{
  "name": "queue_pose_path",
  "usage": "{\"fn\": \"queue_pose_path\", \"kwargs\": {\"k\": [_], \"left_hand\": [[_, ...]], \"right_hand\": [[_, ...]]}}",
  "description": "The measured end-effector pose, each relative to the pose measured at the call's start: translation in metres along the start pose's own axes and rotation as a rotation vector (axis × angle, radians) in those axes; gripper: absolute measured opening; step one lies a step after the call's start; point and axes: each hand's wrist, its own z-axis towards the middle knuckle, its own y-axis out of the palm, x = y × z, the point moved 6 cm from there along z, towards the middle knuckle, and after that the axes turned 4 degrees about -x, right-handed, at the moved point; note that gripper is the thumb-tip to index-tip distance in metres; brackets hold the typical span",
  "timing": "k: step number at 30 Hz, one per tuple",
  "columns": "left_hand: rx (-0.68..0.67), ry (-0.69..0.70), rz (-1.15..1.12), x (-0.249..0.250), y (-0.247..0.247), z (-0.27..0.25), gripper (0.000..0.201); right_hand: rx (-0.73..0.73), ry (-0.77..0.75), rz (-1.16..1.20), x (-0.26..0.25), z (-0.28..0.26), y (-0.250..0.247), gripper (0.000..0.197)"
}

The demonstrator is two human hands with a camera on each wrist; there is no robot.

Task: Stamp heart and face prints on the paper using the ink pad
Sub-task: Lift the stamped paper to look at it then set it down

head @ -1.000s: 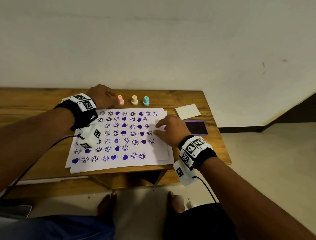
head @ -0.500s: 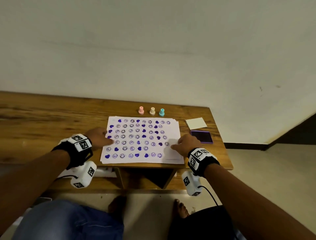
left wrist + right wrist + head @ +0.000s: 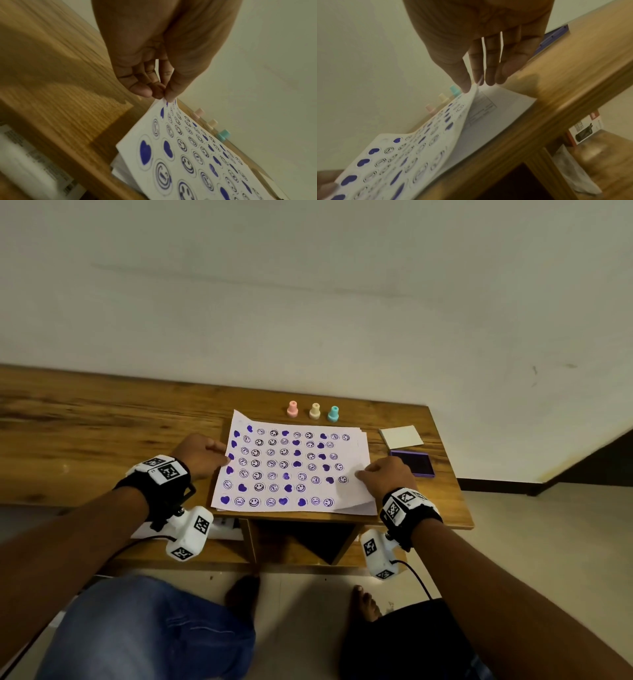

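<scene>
A white paper (image 3: pixel 291 467) covered with purple hearts and smiley faces lies on top of a paper stack on the wooden table (image 3: pixel 102 419). My left hand (image 3: pixel 202 455) pinches its left edge between thumb and fingers (image 3: pixel 161 93), lifting it. My right hand (image 3: pixel 383 475) pinches the sheet's right edge (image 3: pixel 471 89), which curls up off the blank sheets (image 3: pixel 496 108) below. A purple ink pad (image 3: pixel 416 463) sits just right of my right hand. Pink (image 3: pixel 292 409), cream (image 3: pixel 314 410) and teal (image 3: pixel 333 413) stamps stand behind the paper.
The ink pad's white lid (image 3: pixel 400 437) lies behind the pad. The table's front edge (image 3: pixel 308 517) is just below the paper, with a shelf under it. A printed box (image 3: pixel 583 129) sits on the lower shelf. My knees and bare feet are below.
Both hands moved from resting on the stamped sheet to its side edges and took hold; the sheet's left and right edges now lift off the stack. The head view pulled back.
</scene>
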Motion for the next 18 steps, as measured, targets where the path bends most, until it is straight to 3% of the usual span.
{"fn": "queue_pose_path", "kwargs": {"k": [5, 7, 11, 16, 18], "left_hand": [[0.042, 0.027, -0.084, 0.002, 0.0, -0.007, 0.004], [0.032, 0.043, -0.142, 0.005, -0.001, -0.01, 0.008], [0.069, 0.07, -0.221, 0.01, -0.013, -0.018, 0.006], [0.094, 0.116, -0.358, 0.027, -0.028, -0.038, 0.02], [0.09, 0.144, -0.408, 0.037, -0.035, -0.048, 0.012]], "right_hand": [[-0.053, 0.066, 0.303, 0.003, 0.003, 0.0, 0.015], [-0.118, 0.11, 0.498, 0.003, -0.001, 0.001, 0.01], [-0.222, 0.109, 0.686, 0.002, -0.01, -0.008, 0.025], [-0.257, 0.026, 0.81, 0.004, -0.02, -0.035, 0.037], [-0.256, -0.008, 0.869, 0.004, -0.027, -0.047, 0.043]]}}
